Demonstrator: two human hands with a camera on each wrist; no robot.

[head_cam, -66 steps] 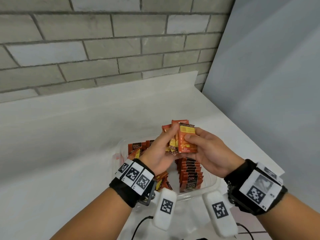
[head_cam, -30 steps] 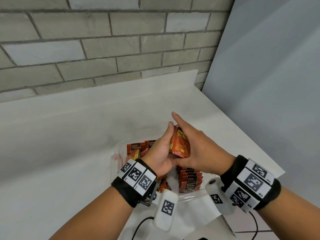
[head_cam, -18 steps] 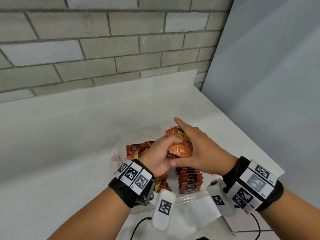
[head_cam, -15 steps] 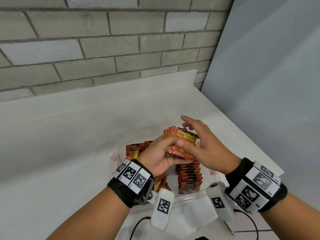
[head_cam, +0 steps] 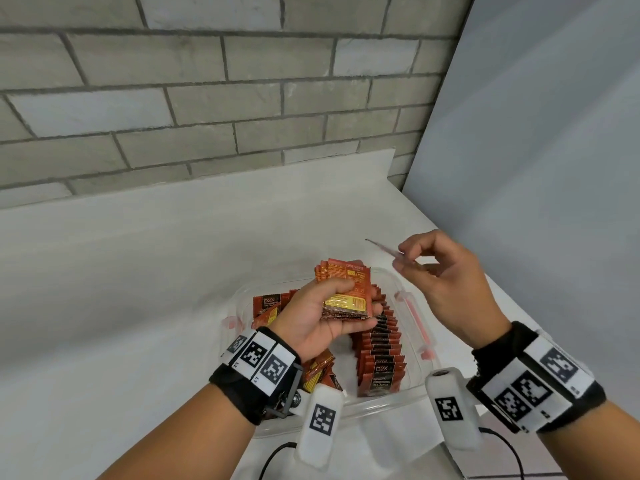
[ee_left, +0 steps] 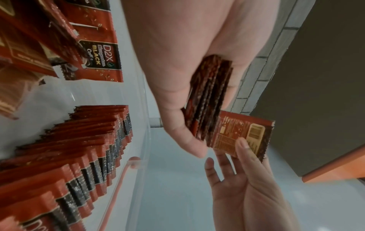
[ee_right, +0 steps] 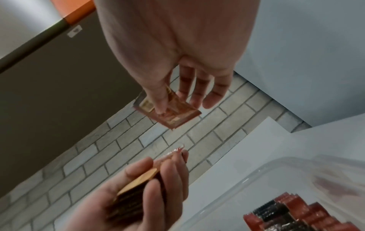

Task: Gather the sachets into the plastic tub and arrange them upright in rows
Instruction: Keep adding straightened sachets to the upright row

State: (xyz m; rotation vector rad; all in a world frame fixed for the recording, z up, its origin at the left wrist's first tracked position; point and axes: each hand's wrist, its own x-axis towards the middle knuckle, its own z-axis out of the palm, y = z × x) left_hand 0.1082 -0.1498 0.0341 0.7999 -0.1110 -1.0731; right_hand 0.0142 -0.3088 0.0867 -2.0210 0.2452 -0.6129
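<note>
Above tub rim, left hand gripping stack, right hand pinching sachet

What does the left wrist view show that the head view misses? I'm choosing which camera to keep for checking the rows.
Only the left wrist view shows the single sachet face-on; in the head view it is edge-on. Only the head view shows the right hand and left hand whole, and the brick wall. Both show the stack and the upright row in the tub.

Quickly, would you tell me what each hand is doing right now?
Left hand: grips a stack of sachets above the plastic tub.
Right hand: pinches a single sachet.
</note>
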